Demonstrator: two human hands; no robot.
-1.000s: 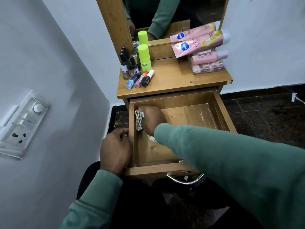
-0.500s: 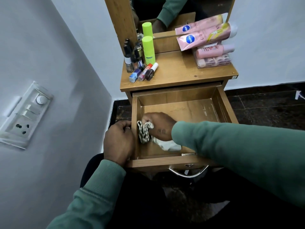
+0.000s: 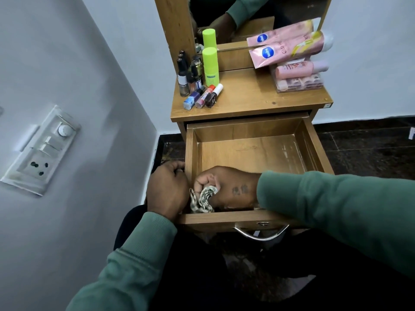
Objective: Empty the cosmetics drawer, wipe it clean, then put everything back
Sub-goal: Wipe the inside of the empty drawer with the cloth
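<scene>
The wooden drawer (image 3: 251,153) is pulled out and holds no cosmetics. My right hand (image 3: 226,187) is inside at its front left corner, gripping a patterned cloth (image 3: 203,199) against the drawer floor. My left hand (image 3: 167,190) grips the drawer's left side wall from outside. On the tabletop (image 3: 253,97) stand several nail polish bottles (image 3: 190,72), a lime green bottle (image 3: 210,66) and three small bottles lying down (image 3: 203,97). At the right lie pink tubes (image 3: 289,50) on a clear box (image 3: 298,83).
A mirror (image 3: 242,16) stands behind the tabletop. A grey wall with a switch and socket panel (image 3: 41,151) is close on the left. Dark tiled floor (image 3: 370,151) lies to the right. A metal handle (image 3: 261,234) hangs on the drawer front.
My right hand has dragged the cloth from the drawer's back left toward the front left corner. My left hand has stayed on the drawer's side wall.
</scene>
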